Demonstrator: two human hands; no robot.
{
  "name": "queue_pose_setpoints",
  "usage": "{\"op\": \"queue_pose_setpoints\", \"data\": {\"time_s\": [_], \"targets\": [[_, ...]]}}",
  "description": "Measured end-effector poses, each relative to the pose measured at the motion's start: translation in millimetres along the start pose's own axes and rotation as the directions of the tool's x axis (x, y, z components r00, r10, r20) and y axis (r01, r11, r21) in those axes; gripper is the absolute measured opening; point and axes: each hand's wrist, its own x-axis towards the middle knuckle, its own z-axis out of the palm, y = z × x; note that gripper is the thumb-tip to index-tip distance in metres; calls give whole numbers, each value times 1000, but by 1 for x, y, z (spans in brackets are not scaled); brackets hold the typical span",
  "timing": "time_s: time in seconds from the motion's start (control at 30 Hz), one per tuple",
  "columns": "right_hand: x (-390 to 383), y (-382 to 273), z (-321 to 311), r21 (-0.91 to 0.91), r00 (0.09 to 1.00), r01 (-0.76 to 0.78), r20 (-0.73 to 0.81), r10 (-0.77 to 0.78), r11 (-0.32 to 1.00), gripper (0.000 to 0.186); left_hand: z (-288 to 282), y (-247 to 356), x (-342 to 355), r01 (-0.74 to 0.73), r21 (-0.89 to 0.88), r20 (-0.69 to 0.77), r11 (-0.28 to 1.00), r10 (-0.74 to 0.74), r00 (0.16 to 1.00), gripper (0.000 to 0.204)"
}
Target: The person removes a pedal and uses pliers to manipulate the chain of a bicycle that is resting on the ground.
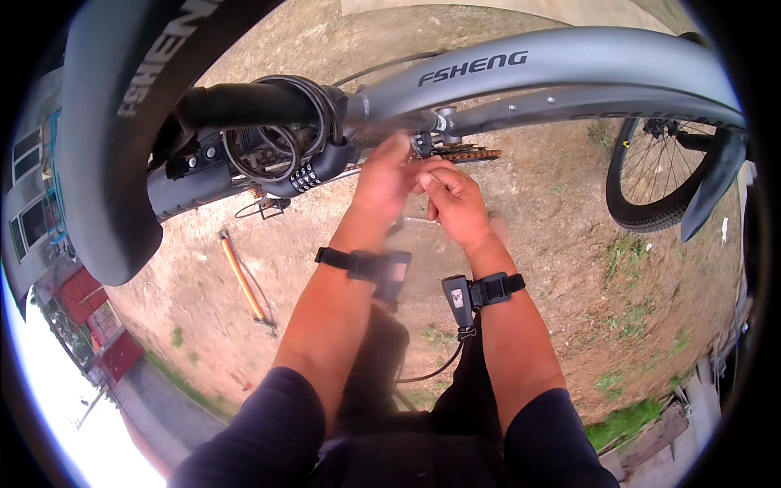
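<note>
Just above the middle of the frame, both hands are brought close together beneath the bicycle frame (pixel 488 73). A small black fitting (pixel 421 145) on the bicycle is seen just right of the left hand (pixel 385 179) and above the fingers of the right hand (pixel 454 195); the left fingertips are set nearer to it. Its own long axis cannot be made out, but the dark tube (pixel 240 107) beside it is laid roughly crosswise, from upper left toward the centre. By the left hand, blurred, the tube's underside is overlapped; whether anything is gripped there cannot be told. The right thumb is drawn in against curled fingers, the gap kept narrow, and anything pinched between them is hidden. Just right of the fitting, a toothed chainring (pixel 476 154) is shown edge-on.
</note>
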Motion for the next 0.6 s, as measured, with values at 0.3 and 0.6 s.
{"op": "queue_pose_setpoints", "data": {"time_s": [0.3, 0.6], "targets": [[1, 6, 1, -38, 999, -46, -18, 46, 998, 22, 14, -2, -12, -95, 217, -192, 972, 138, 972, 25], [0, -9, 12, 35, 997, -63, 39, 62, 997, 24, -1, -1, -2, -102, 319, -157, 942, 159, 975, 18]]}}
